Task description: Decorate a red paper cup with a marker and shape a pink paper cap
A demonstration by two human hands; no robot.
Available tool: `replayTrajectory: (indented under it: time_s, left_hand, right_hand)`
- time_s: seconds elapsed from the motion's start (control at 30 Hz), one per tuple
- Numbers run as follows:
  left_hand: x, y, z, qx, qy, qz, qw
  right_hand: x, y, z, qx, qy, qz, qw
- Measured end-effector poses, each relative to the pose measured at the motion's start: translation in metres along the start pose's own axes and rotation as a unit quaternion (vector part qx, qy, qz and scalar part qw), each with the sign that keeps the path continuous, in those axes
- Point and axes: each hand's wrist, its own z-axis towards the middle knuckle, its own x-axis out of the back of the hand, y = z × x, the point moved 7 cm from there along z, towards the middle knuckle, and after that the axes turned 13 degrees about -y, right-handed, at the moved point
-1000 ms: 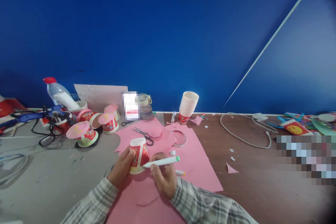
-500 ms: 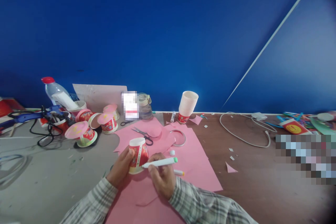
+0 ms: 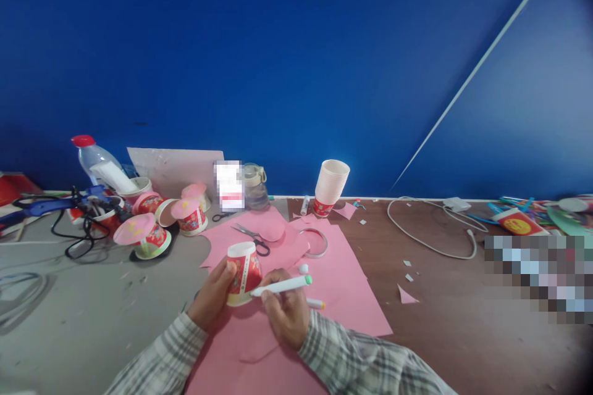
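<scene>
Head view: I see a red-and-white paper cup [image 3: 244,273] standing upside down on a large pink paper sheet [image 3: 356,296], low in the middle of the counter [image 3: 463,321].
Left hand [image 3: 214,296]: its grip is wrapped round the cup's left side, with the thumb on the wall.
Right hand [image 3: 285,311]: its grip is pinched on a white marker pen with a green cap [image 3: 281,286]. The tip end meets the cup's lower right wall.
Just beside: a second white marker with a yellow end [image 3: 317,304] lies on the sheet by the right hand.
Beyond the cup: black-handled scissors [image 3: 252,238] and a clear tape ring [image 3: 314,242] lie on the pink sheet.
Far edge: a stack of white paper cups [image 3: 331,185] stands against the blue wall [image 3: 278,74].
Left side: I make out paper cups topped with pink discs [image 3: 143,234] and a clear water bottle with a red cap [image 3: 98,163].
Right side: a looped white cable [image 3: 430,244] lies well apart.
</scene>
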Motion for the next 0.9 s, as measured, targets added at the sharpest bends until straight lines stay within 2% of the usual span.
replayTrajectory:
  time_s: [0.1, 0.17, 0.43, 0.63, 0.9]
  left_hand:
    - [-0.001, 0.0, 0.0, -0.005, -0.001, -0.009, 1.0]
    - [-0.002, 0.001, 0.0, -0.006, -0.003, -0.015, 1.0]
    - [-0.004, 0.003, -0.001, -0.005, -0.004, -0.024, 1.0]
    - [-0.003, 0.001, 0.0, -0.006, -0.009, -0.035, 0.999]
    - [0.0, 0.0, 0.0, -0.012, -0.014, -0.034, 0.999]
  right_hand:
    - [0.003, 0.006, 0.0, -0.003, 0.018, 0.041, 0.999]
    - [0.001, 0.008, 0.0, -0.002, 0.006, 0.057, 0.998]
    - [-0.004, 0.005, -0.001, -0.007, -0.017, 0.034, 0.999]
    - [0.003, 0.014, 0.0, -0.029, 0.031, 0.074, 0.996]
    - [-0.004, 0.009, -0.001, -0.024, -0.012, 0.076, 0.997]
